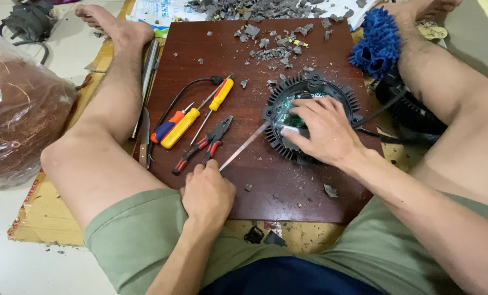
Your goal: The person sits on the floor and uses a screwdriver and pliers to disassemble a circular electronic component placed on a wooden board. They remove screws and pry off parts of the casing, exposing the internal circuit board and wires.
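Head view, looking down between the person's bent legs at a dark wooden board (pixel 287 191) laid on cardboard on the floor.

Right hand (pixel 321 131): spread flat, fingers slightly curled, pressing down on a round black finned housing (pixel 287 95) that sits on the right half of the board. A green circuit board (pixel 290 112) shows inside the housing, partly hidden under the fingers.

Left hand (pixel 206 194): closed in a fist around the handle end of a thin metal blade (pixel 244 146). The blade runs up and to the right from the fist; its tip reaches the left rim of the housing, though whether it goes under the circuit board cannot be told from this angle.

On the board to the left of the housing: red-handled pliers (pixel 203 146) just above the left hand, a yellow-handled screwdriver (pixel 217 97), and a second yellow tool with an orange and blue end (pixel 174 127), lying side by side.

Grey broken fragments (pixel 274 46) are scattered across the far part of the board. A blue fluffy cloth (pixel 376 42) rests against the right shin. A clear bag of copper wire (pixel 14 109) stands at the left edge.
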